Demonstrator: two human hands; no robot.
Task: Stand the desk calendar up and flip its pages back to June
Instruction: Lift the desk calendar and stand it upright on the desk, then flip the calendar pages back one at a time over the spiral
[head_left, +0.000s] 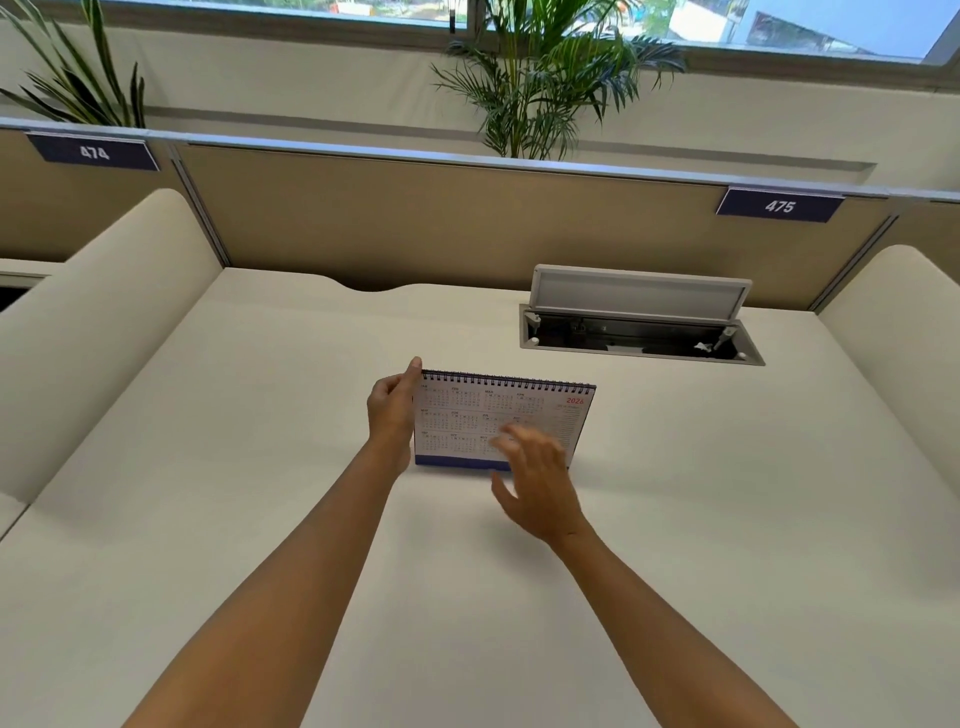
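The desk calendar (483, 410) stands upright on the cream desk (260, 467), a spiral binding along its top and a blue strip at its foot. The page facing me is a whole-year overview with "2026" in red at the upper right. My left hand (390, 410) grips the calendar's left edge, thumb up by the spiral. My right hand (537, 483) hovers blurred in front of the lower right part of the page, fingers spread, holding nothing. It hides the lower right of the page.
An open cable hatch (639, 338) with its lid raised is sunk into the desk behind and right of the calendar. Padded side dividers (104, 291) flank the desk. A tan back panel (415, 218) carries the label 475, with palm plants behind it.
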